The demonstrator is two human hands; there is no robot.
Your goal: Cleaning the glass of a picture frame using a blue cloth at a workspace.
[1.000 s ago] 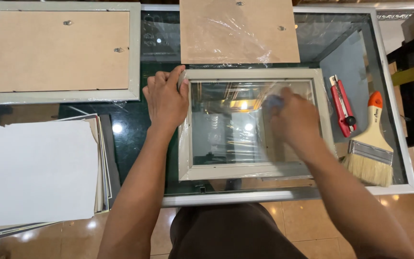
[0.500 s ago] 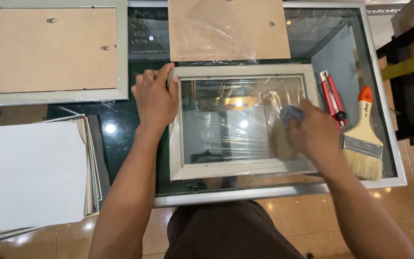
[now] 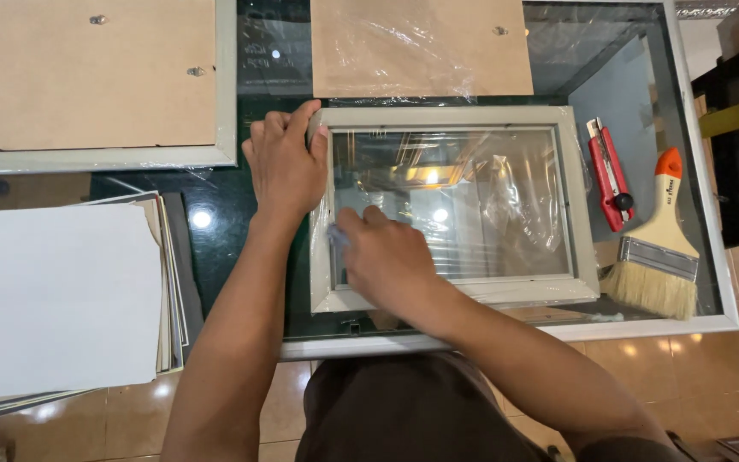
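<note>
— Since a second ago the right hand [image 3: 387,257] has crossed the glass, from the right-hand part of the pane over to its left part, and now sits just inside the left rail of the picture frame [image 3: 451,115]. What about the other one?

— That left hand [image 3: 286,162] has stayed put at the frame's upper left corner. Fingers curl over the corner and the palm presses on the rail, so it is gripping the frame and pinning it down.

— And is the right hand holding anything?

— It is closed over a small bluish cloth [image 3: 338,235], of which only a scrap peeks out by the fingertips, pressed flat on the glass pane [image 3: 481,205].

— Where does the frame lie?

— Flat on the dark glass table [image 3: 215,248], close to the near edge, pale grey-green, with loose clear plastic wrap around its rails and reflections across the pane.

— What lies around it?

— Just beyond its far rail is a brown backing board [image 3: 421,47] under plastic film. To the far left lies a second frame [image 3: 87,85], back side up, with a brown backing. Near left is a stack of white sheets [image 3: 53,299]. To the right, well apart from both hands, lie a red utility knife [image 3: 609,175] and a paintbrush [image 3: 656,244] with an orange-tipped handle and pale bristles.
</note>
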